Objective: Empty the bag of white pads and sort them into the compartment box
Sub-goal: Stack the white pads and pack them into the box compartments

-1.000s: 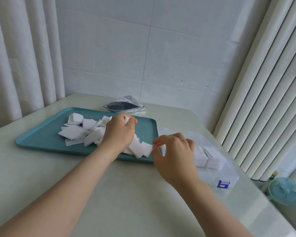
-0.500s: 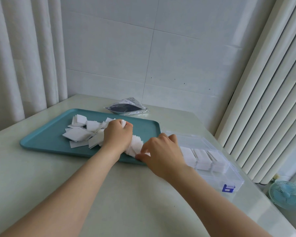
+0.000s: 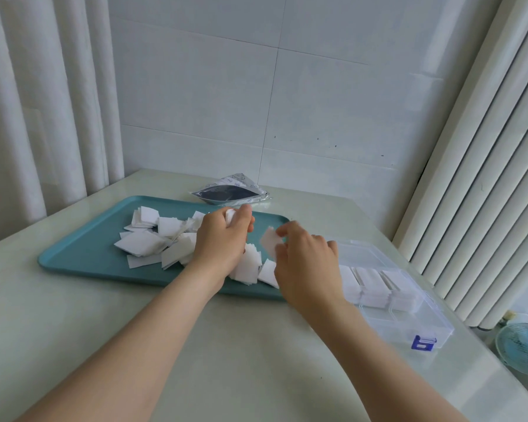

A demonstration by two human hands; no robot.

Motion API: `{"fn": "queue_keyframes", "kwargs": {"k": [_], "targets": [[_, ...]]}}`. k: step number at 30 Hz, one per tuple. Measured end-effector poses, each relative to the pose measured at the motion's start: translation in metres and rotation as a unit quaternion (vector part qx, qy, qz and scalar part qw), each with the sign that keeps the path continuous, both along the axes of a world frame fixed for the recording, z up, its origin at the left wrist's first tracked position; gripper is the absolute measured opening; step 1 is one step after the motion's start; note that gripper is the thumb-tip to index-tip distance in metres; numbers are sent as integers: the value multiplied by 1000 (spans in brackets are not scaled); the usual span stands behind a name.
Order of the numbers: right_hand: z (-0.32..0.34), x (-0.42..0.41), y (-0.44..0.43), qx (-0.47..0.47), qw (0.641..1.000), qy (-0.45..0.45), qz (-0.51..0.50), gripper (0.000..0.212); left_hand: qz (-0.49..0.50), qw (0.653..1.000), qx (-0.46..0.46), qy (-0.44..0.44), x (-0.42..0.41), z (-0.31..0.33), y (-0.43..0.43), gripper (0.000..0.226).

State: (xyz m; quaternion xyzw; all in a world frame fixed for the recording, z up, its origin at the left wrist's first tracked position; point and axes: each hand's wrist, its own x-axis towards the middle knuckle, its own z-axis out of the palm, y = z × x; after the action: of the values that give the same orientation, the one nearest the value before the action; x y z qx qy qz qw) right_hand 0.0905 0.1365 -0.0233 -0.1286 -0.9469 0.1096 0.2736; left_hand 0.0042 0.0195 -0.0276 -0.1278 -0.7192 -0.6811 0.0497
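White pads [image 3: 144, 243]: thin squares, loose heap on teal tray [image 3: 83, 254] on bench [image 3: 104, 330]; more stacked in clear compartment box [image 3: 409, 324] just right of tray. Left grip [image 3: 223, 239] curled round small bunch over heap. Right grip [image 3: 308, 263] pinches 1 pad [image 3: 269, 239] above tray's right end. Count: 3 filled compartments, 1 bag [image 3: 226, 193] behind tray; loose pads too many to count.

White tiled wall [image 3: 317, 102], pale curtains [image 3: 28, 117] either side — glossy greenish table [image 3: 104, 345], daylit

Pads [image 3: 153, 243] on tray [image 3: 83, 254]; box [image 3: 409, 318] right; bag [image 3: 229, 193] behind.
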Motion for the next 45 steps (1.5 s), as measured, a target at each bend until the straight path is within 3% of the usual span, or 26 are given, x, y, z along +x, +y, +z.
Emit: {"fn": "queue_keyframes", "kwargs": {"k": [3, 6, 9, 14, 18, 23, 25, 30, 32, 35, 39, 45], "targets": [[2, 6, 2, -190, 972, 123, 66, 19, -67, 994, 82, -28, 6, 4, 1, 49], [5, 15, 0, -341, 917, 160, 132, 10, -222, 967, 110, -66, 13, 8, 3, 77], [5, 19, -3, -394, 891, 149, 168, 5, -301, 948, 88, -57, 27, 9, 7, 54], [2, 22, -4, -294, 932, 159, 138, 8, -285, 936, 173, -111, 32, 11, 7, 33], [-5, 18, -4, -157, 972, 154, 81, 5, -192, 971, 129, -66, 26, 9, 8, 28], [-7, 21, -3, -30, 997, 39, 57, 30, -88, 995, 47, 19, 17, 1, 1, 12], [-10, 18, -2, 44, 998, -3, 41, 33, -81, 996, 21, 33, 15, -2, 2, 8], [-12, 10, 5, 139, 988, -69, 28, 12, -38, 999, 24, 18, 8, -4, 3, 22], [-12, 6, 7, 164, 981, -96, 43, 19, -42, 998, 49, -5, 7, -3, 4, 20], [-13, -1, 9, 183, 974, -122, 49, 24, -88, 989, 91, -72, 7, 0, 6, 16], [-10, -1, 8, 205, 969, -128, 58, 6, -129, 976, 102, -140, 4, -5, 8, 19], [-8, 4, 8, 203, 972, -107, 46, 23, -133, 972, 133, -144, 7, -1, 8, 26]]}}
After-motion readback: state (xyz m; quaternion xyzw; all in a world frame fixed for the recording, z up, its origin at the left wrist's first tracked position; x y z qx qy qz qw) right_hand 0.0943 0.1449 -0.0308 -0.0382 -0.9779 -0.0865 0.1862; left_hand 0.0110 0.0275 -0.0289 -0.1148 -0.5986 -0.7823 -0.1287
